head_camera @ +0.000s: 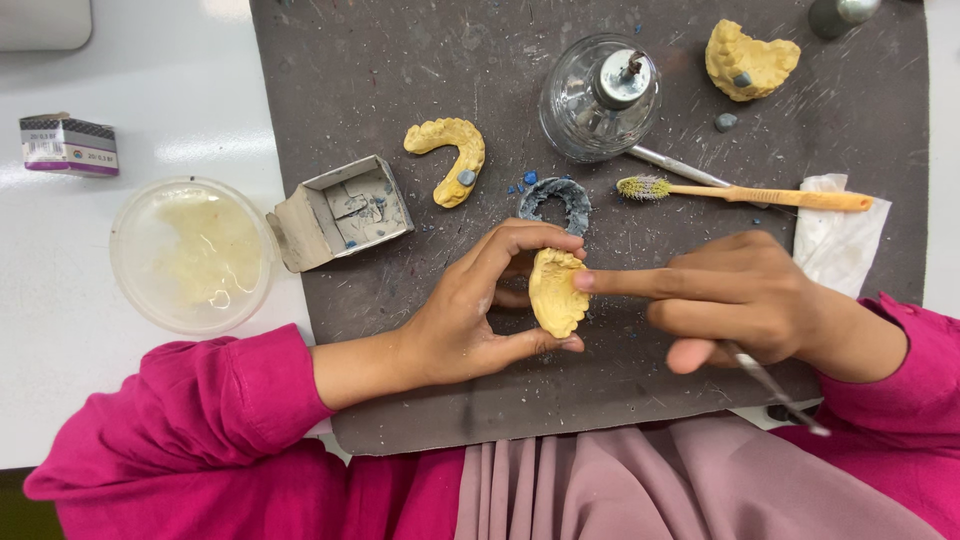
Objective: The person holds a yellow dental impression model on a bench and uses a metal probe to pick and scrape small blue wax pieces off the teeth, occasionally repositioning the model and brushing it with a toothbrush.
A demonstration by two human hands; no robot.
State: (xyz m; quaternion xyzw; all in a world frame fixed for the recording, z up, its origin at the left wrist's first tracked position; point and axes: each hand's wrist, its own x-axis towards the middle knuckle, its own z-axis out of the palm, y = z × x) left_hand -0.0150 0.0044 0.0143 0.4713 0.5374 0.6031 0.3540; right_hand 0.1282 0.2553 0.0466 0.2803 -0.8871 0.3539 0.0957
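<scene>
My left hand grips a yellow plaster dental cast between thumb and fingers, just above the dark grey work mat. My right hand points its index finger onto the cast's right edge. That same hand holds a thin metal instrument tucked in the lower fingers, its tip pointing toward my right sleeve. A grey-blue wax arch lies on the mat just behind the cast.
On the mat: a second yellow arch cast, a third cast at the back right, a glass spirit lamp, a yellow toothbrush, a small open cardboard box, a white tissue. A clear round dish and small box sit left.
</scene>
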